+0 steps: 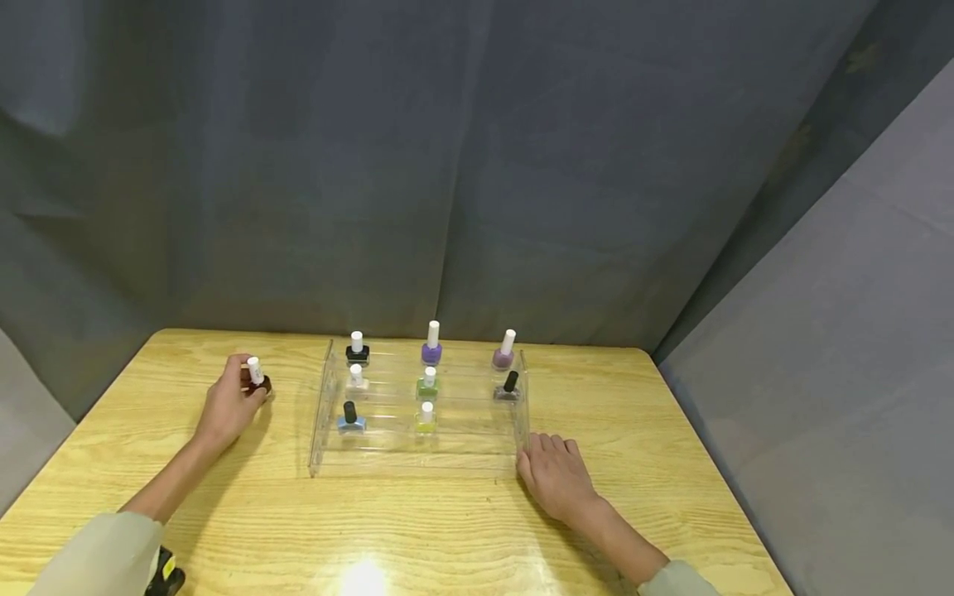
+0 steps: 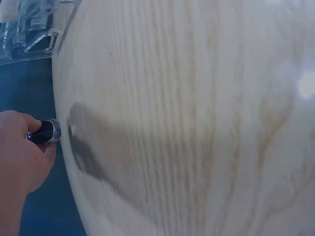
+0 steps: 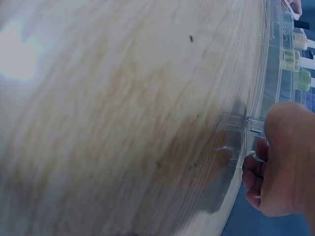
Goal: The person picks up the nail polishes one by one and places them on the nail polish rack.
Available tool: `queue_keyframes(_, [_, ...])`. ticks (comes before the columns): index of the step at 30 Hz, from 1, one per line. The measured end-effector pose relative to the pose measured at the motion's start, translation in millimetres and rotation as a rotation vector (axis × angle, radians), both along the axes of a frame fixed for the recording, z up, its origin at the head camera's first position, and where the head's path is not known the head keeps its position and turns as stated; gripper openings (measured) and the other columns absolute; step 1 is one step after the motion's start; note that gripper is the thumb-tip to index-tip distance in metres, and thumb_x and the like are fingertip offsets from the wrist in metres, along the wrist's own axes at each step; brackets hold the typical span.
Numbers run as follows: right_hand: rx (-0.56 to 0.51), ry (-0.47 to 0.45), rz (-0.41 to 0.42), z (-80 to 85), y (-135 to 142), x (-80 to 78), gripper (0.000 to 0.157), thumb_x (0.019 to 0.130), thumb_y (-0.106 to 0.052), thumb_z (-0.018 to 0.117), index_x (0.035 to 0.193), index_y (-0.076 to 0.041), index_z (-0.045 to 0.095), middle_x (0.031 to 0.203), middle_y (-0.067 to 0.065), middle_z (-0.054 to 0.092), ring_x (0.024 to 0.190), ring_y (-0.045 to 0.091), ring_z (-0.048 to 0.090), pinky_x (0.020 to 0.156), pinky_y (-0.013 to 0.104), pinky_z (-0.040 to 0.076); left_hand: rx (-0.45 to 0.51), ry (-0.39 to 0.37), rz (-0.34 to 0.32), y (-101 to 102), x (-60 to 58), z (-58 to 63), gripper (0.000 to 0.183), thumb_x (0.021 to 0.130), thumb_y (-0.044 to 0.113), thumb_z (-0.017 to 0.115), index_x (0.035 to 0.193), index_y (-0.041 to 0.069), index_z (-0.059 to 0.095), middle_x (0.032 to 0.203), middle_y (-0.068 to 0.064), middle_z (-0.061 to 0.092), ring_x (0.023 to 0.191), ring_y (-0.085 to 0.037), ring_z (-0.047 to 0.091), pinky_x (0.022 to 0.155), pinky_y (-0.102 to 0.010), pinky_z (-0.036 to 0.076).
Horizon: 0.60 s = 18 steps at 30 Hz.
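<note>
My left hand pinches a dark nail polish bottle with a white cap, left of the clear acrylic display rack. In the left wrist view the bottle tilts between thumb and fingers, its glass base turned outward. At the rack's front right corner, my right hand grips the side panel; curled fingers show beside the clear edge in the right wrist view. On the tiers stand purple, mauve, black, green, yellow and blue bottles, among others.
The rack stands on a light wooden table. A grey curtain hangs behind the table, and a paler panel rises at the right. A black object with a yellow label shows by the left sleeve.
</note>
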State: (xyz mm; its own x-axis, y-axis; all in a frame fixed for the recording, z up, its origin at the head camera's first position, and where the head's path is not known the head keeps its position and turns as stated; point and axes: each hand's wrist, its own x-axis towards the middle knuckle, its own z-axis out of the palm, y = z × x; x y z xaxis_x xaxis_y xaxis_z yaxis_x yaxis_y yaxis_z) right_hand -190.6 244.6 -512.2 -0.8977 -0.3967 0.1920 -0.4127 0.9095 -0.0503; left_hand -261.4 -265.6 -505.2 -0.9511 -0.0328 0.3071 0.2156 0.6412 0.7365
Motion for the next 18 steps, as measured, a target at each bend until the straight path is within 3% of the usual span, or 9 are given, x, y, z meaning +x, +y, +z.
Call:
queue_keyframes(6, [-0.005, -0.027, 0.001, 1.3, -1.6, 0.5, 0.028, 0.107, -0.026, 0.042, 0.082, -0.014, 0.038, 0.072, -0.002, 0.033, 0.069, 0.021, 0.035, 0.071, 0.039, 0.031, 0.024, 0.03, 0.0, -0.2, 12.3, 11.3, 0.049, 0.094, -0.004, 0.059, 0.139, -0.007, 0.037, 0.118, -0.034, 0.056, 0.108, -0.049, 0.058, 0.086, -0.05, 0.051])
queue_keyframes(9, [-0.016, 0.003, 0.003, 1.4, -2.5, 1.5, 0.028, 0.106, -0.026, 0.044, 0.081, -0.014, 0.038, 0.072, -0.002, 0.032, 0.07, 0.022, 0.037, 0.071, 0.04, 0.032, 0.037, 0.042, 0.012, -1.4, 16.8, 18.6, 0.05, 0.094, -0.005, 0.059, 0.138, -0.007, 0.037, 0.121, -0.034, 0.055, 0.111, -0.047, 0.056, 0.086, -0.028, 0.052])
queue_keyframes(13, [-0.023, 0.057, -0.003, 0.1, -1.2, 2.8, 0.028, 0.104, -0.024, 0.047, 0.08, -0.014, 0.038, 0.071, -0.003, 0.028, 0.068, 0.022, 0.037, 0.07, 0.04, 0.032, 0.063, 0.064, 0.002, 0.7, 17.9, 30.3, 0.051, 0.094, -0.003, 0.06, 0.139, -0.008, 0.037, 0.122, -0.034, 0.054, 0.111, -0.047, 0.055, 0.078, -0.005, 0.041])
queue_keyframes(16, [-0.028, 0.072, -0.002, -1.2, -0.8, 2.3, 0.028, 0.104, -0.024, 0.047, 0.08, -0.014, 0.037, 0.071, -0.003, 0.027, 0.068, 0.022, 0.036, 0.069, 0.039, 0.031, 0.071, 0.092, -0.019, 3.6, 20.4, 40.1, 0.05, 0.095, -0.002, 0.061, 0.139, -0.007, 0.039, 0.121, -0.032, 0.055, 0.11, -0.045, 0.056, 0.078, -0.003, 0.039])
queue_keyframes(18, [-0.029, 0.081, 0.0, -2.5, -0.4, 1.8, 0.028, 0.104, -0.024, 0.047, 0.08, -0.015, 0.037, 0.071, -0.003, 0.026, 0.067, 0.021, 0.035, 0.068, 0.039, 0.031, 0.068, 0.119, -0.033, 7.4, 21.6, 46.7, 0.048, 0.094, -0.003, 0.061, 0.138, -0.006, 0.041, 0.118, -0.03, 0.056, 0.108, -0.034, 0.058, 0.08, -0.003, 0.039])
